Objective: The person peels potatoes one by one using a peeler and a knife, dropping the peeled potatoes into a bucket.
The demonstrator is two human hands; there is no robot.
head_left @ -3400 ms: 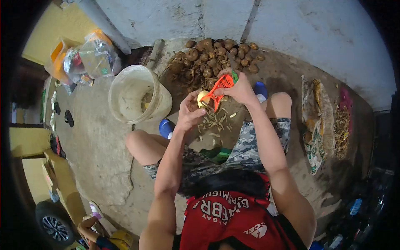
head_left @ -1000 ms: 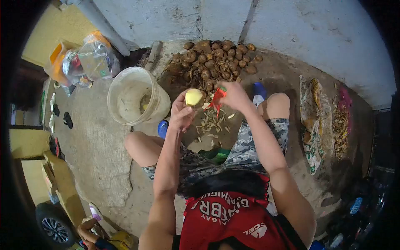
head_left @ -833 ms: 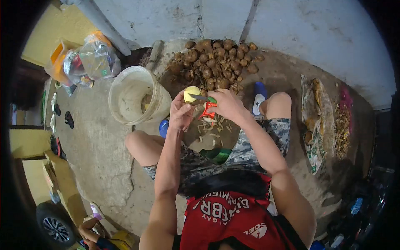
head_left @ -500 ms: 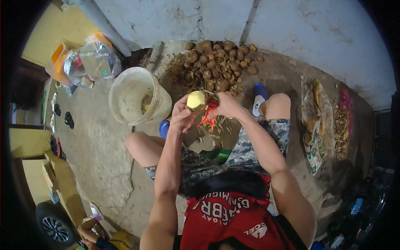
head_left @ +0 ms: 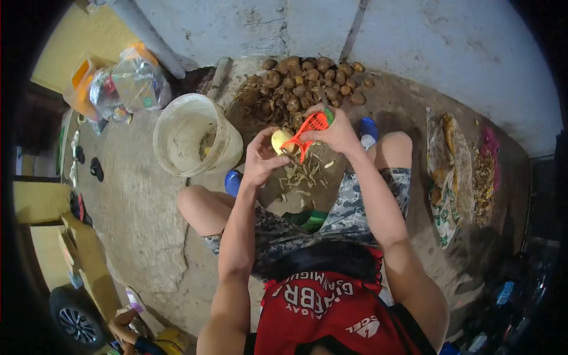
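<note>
In my left hand (head_left: pixel 262 158) is a pale yellow peeled potato (head_left: pixel 280 142), held between thumb and fingers. My right hand (head_left: pixel 336 133) grips a red-orange peeler (head_left: pixel 313 125), whose head touches the potato's right side. A knife with a green handle (head_left: pixel 329 116) is in the same hand, its blade pointing up toward the brown potato pile (head_left: pixel 302 86). Peel strips (head_left: pixel 303 173) lie on the ground below my hands, between my legs.
A whitish bucket (head_left: pixel 228 145) stands left of my hands. Plastic bags (head_left: pixel 139 83) sit at the upper left. On the right lie a sack (head_left: pixel 454 177) and scraps (head_left: pixel 485 183). Another person's arm (head_left: pixel 122 325) and a wheel (head_left: pixel 77 316) show at lower left.
The knife has swung away from the potato and now points upward. The red peeler has risen and turned, and now meets the potato. My left hand still holds the potato.
</note>
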